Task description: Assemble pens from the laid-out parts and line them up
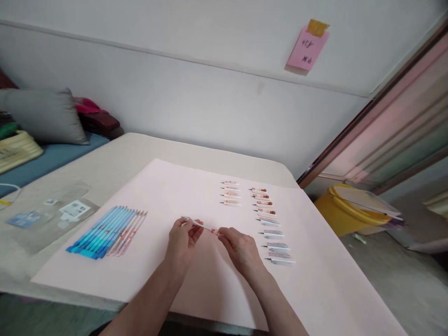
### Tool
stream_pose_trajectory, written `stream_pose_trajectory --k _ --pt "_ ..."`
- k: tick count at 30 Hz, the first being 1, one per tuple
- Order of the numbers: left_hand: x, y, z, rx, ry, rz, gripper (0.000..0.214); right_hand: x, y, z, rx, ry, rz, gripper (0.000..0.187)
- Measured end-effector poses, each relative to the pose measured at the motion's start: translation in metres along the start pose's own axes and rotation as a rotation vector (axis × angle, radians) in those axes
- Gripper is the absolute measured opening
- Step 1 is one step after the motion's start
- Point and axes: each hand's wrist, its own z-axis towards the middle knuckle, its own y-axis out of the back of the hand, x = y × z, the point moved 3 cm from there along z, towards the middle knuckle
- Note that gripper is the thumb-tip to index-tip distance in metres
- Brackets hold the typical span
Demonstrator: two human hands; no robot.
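Above the white sheet (196, 186), my left hand (180, 240) pinches the whitish left end of a slim pen (206, 227). The fingers of my right hand (240, 247) are closed on its right end, which has a reddish pattern. The pen lies nearly level between both hands, tilting slightly down to the right. To the left, a row of blue pens (101, 231) lies side by side, with several pinkish-white pens (128, 233) along its right edge. Right of my hands, short dark-tipped pen parts (275, 233) lie in a column, with a smaller group of similar parts (231, 195) farther back.
Clear plastic packaging (59, 214) with labels lies at the table's left. A grey cushion (42, 114) rests on a blue seat beyond. On the floor at right stands a yellow bucket (346, 212). A pink note (308, 49) is taped to the wall.
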Motion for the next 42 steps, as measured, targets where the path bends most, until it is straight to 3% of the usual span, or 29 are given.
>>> stream_pose_trajectory --k 7,14,16,19,23,25,27,30,34,38,42 --pt "0.009 -0.005 -0.012 0.045 0.075 0.128 0.009 0.008 -0.010 0.001 -0.023 -0.014 -0.152 0.020" --pt "0.010 -0.007 -0.011 0.110 0.070 0.120 0.016 0.007 -0.012 0.000 -0.072 -0.055 -0.038 0.023" --pt "0.008 -0.009 -0.013 0.120 0.056 0.135 0.016 0.007 -0.011 0.001 -0.097 -0.078 0.118 0.025" --pt "0.005 -0.011 -0.014 0.141 0.026 0.170 0.017 0.006 -0.015 0.003 -0.102 -0.201 0.533 0.024" --pt "0.001 -0.010 -0.013 0.182 -0.032 0.203 0.021 0.008 -0.033 0.002 0.123 -0.548 1.178 0.024" --pt "-0.001 -0.010 -0.012 0.208 -0.039 0.208 0.021 0.011 -0.036 0.001 0.185 -0.616 1.323 0.027" --pt "-0.002 -0.011 -0.012 0.221 -0.022 0.209 0.020 0.013 -0.033 0.002 0.113 -0.557 1.239 0.026" --pt "-0.003 -0.013 -0.013 0.238 0.017 0.184 0.019 0.017 -0.025 0.002 -0.064 -0.367 0.855 0.021" --pt "-0.005 -0.013 -0.013 0.240 0.033 0.154 0.020 0.024 -0.026 0.001 -0.088 -0.280 0.546 0.022" --pt "-0.010 -0.008 -0.005 0.159 -0.060 0.210 0.023 0.027 -0.030 0.002 -0.079 -0.291 0.619 0.020" --pt "-0.014 -0.008 -0.002 0.168 -0.113 0.245 0.019 0.027 -0.034 0.003 0.042 -0.407 0.976 0.022"
